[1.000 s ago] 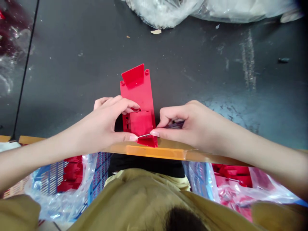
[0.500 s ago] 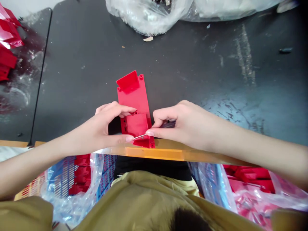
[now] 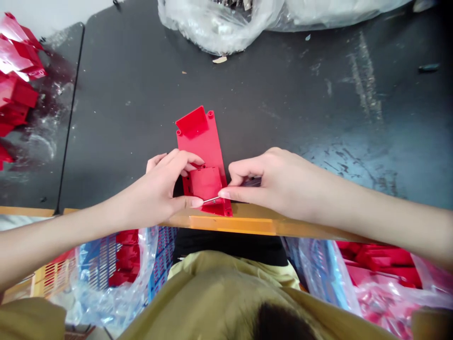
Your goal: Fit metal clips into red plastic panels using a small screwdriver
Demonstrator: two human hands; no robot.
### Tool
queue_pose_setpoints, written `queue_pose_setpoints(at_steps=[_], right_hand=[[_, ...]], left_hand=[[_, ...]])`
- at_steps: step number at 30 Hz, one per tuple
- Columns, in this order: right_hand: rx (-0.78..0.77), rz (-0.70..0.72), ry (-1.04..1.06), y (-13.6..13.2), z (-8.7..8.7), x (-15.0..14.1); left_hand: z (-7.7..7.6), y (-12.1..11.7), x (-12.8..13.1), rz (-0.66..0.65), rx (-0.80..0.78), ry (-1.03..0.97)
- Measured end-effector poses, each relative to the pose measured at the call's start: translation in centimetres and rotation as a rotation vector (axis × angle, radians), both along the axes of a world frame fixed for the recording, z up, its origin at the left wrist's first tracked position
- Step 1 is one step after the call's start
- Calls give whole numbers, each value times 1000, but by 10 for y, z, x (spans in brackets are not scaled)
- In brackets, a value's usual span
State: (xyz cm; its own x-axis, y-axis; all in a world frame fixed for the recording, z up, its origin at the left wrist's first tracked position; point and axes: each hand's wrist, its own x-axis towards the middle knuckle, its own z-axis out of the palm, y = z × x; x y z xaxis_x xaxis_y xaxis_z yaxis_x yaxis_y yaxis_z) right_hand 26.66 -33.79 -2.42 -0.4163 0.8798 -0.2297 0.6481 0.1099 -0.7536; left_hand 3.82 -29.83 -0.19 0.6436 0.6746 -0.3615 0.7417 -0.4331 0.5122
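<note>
At the near edge of a dark worktop, we looked down on a scuffed, chalky-streaked surface with a strip of orange-brown edging running along its front. Crumpled clear plastic bags lay bunched beyond the far edge, and glossy red moulded pieces were heaped at the far left. Below the edging, on either side of an olive shirt, more red pieces sat in clear bags, beside a blue slatted crate on the left and in a bag on the right.

A red plastic housing panel lay flat on the worktop, centred, with its near end almost at the edging. It was a long, smooth, rigid plate with a angled flap and round screw posts at the far end, and a raised boxy block at the near end. Our left hand was closed around that block, fingers over its far side and thumb at its near edge. Our right hand was closed on a dark handle, just beside the panel. A thin metal pin lay across the block's near part, its tip just at the left thumb.
</note>
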Motion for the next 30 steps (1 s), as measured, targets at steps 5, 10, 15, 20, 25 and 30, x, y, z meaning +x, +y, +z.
queue_pose_setpoints(at_steps=[5, 10, 15, 20, 25, 30], right_hand=[[4, -8, -20, 0, 0, 1], [9, -5, -52, 3, 1, 1], [89, 8, -67, -1, 0, 2], [168, 33, -42, -3, -4, 4], [135, 26, -76, -3, -3, 2], [184, -20, -69, -9, -3, 1]], left_hand=[[-4, -1, -4, 23, -29, -35], [1, 7, -10, -15, -162, -44], [6, 10, -11, -54, -227, -61], [0, 0, -2, 52, -81, -65], [-5, -1, 1, 47, -35, -68], [-6, -4, -1, 104, -36, -71]])
